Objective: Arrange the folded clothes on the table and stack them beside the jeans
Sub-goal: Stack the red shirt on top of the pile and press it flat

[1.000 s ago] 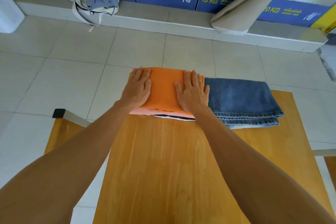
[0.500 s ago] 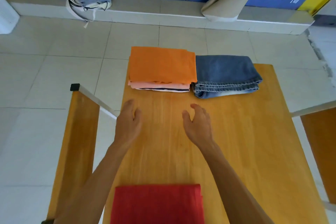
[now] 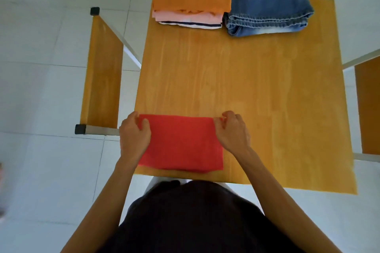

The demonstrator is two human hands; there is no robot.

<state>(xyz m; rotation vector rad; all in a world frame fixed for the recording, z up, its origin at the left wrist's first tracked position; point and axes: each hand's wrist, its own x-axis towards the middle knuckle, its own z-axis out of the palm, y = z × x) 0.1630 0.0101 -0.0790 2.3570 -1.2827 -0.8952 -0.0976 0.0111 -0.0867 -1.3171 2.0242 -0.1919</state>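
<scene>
A folded red garment (image 3: 182, 141) lies at the near edge of the wooden table (image 3: 246, 88). My left hand (image 3: 133, 135) grips its far left corner, and my right hand (image 3: 232, 131) pinches its far right corner. At the table's far edge sits a stack of folded clothes (image 3: 191, 0), with an orange piece on top, then a pink one and a white striped one underneath. Folded blue jeans (image 3: 267, 8) lie right beside that stack, touching its right side.
Wooden benches on white metal frames flank the table, one on the left (image 3: 102, 74) and one on the right (image 3: 368, 107). White floor tiles surround everything. My dark shirt fills the bottom of the view.
My hands left the orange stack, drew back across the table and closed on the far corners of the red garment. The view tilted down toward the near edge.
</scene>
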